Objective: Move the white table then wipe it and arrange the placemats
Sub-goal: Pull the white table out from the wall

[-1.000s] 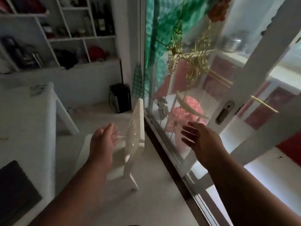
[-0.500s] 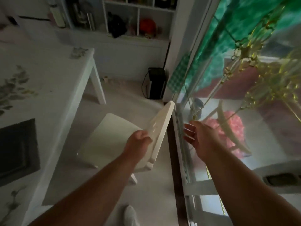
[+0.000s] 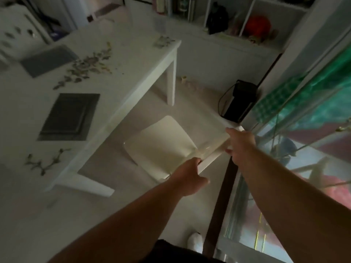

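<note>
Item, white chair [image 3: 161, 147]: stands on the pale floor [image 3: 117, 215] between the white table [image 3: 121, 73] and the glass sliding door [image 3: 303, 149]; seat faces the table, backrest toward us; we hold it by the top rail of the backrest.

Item, left hand [image 3: 187, 177]: we grip the near end of the backrest rail, fingers curled over its edge, thumb out to the right.

Item, right hand [image 3: 240, 147]: we grip the far end of the same rail, fingers wrapped round it, back of the hand toward the camera.

Item, white table: fills the upper left of the view; two legs in sight, one near the chair seat, one at the far corner; the top carries a printed or scattered leaf pattern, and we cannot tell which.

Item, dark placemat [image 3: 69, 116]: lies flat on the table near its long edge, beside the chair.

Item, grey placemat [image 3: 49, 60]: lies flat further up the table, well apart from the dark one; blurred.

Item, black box [image 3: 239, 100] with a cable: stands on the floor at the wall beside the door frame.

Item, white shelving [image 3: 237, 16]: along the far wall; holds a red object [image 3: 257, 25] and a dark one, too dim to identify.

Item, white shoe [image 3: 194, 242]: on the floor at the bottom edge, just beside the dark door track [image 3: 222, 196].
</note>
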